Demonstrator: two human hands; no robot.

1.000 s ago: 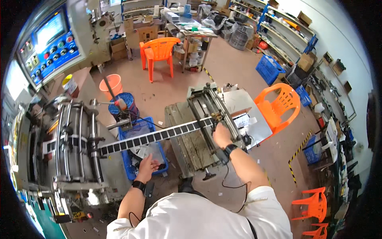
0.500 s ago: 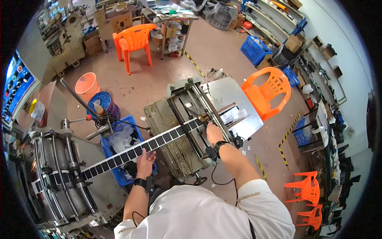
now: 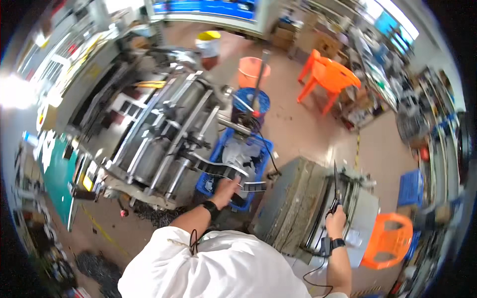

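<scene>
My left hand [image 3: 226, 190] grips a black-and-white patterned strip [image 3: 218, 171] that comes off the steel roller machine [image 3: 169, 134]. The strip's short free end [image 3: 256, 186] hangs just past my fingers, over a blue crate [image 3: 261, 164]. My right hand [image 3: 337, 222] is shut on black scissors [image 3: 335, 191] with the blades pointing away from me. It rests over the rails of a grey metal machine [image 3: 293, 203] on my right. A dark band sits on each wrist.
An orange bucket [image 3: 253, 72] and a blue bucket [image 3: 251, 102] with a pole stand beyond the crate. An orange chair [image 3: 330, 74] stands at the back, another orange chair [image 3: 387, 241] beside the grey machine. A second blue crate [image 3: 410, 188] is far right. Dark scraps [image 3: 149, 211] litter the floor.
My head has swung left toward the roller machine. The long strip no longer spans across to the grey machine; only a short end shows at my left hand. Scissors now show in my right hand.
</scene>
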